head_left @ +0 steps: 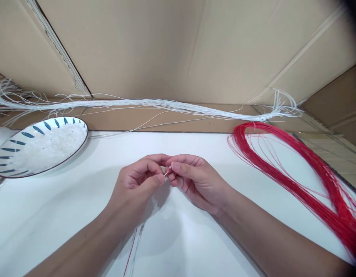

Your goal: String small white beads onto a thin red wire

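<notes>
Both hands met over the middle of the white table (65, 215), fingertips nearly touching. The left hand (137, 184) was curled, thumb and forefinger pinched on the end of a thin red wire (131, 252) — its length trailed down beneath the wrist alongside a pale wire (139, 240). The right hand (192, 179) was likewise closed to a pinch, gripping a tiny piece at the wire tip (166, 173) (too small to tell what it was). Such wire looked light, springy and slippery; it probably wanted holding close to the tip, or it would bend away. A plate (10, 142) of small white pieces lay to the left, a red wire bundle (310, 181) to the right, and a white wire bundle (166, 104) lay along the cardboard wall (178, 46).
</notes>
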Available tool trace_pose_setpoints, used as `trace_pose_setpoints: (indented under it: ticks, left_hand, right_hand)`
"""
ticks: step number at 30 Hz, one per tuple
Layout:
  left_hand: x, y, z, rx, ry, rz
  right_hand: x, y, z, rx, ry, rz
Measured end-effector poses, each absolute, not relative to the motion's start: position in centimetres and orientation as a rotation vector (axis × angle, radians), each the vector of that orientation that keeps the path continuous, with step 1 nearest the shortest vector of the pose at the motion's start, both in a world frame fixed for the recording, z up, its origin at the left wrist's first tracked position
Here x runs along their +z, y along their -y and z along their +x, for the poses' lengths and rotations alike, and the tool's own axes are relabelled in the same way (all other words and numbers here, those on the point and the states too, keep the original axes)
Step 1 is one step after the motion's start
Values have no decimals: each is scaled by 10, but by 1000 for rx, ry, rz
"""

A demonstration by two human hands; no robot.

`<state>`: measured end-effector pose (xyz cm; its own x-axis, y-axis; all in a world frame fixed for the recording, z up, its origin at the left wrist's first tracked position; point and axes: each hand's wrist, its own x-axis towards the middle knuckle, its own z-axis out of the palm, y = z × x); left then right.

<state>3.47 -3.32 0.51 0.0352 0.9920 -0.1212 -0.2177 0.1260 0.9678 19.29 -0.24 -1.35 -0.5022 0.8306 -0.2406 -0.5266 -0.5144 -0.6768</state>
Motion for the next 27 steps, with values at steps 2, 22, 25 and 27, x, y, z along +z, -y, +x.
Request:
trace_pose_setpoints:
  ticks: [2,22,25,27]
  left_hand:
    - [5,33,34,1200,-1078,972]
    - [4,33,31,1148,-1064,1014]
    - [5,33,31,1156,-1065,1009]
    - [5,33,31,1160,-1069,1004]
  right_hand:
    - [-13,3,193,2072,674,-706]
    - [-14,3,193,2084,673,-666]
    - [-15,3,193,2085,679,-639]
    - [-15,2,193,2087,680,-632]
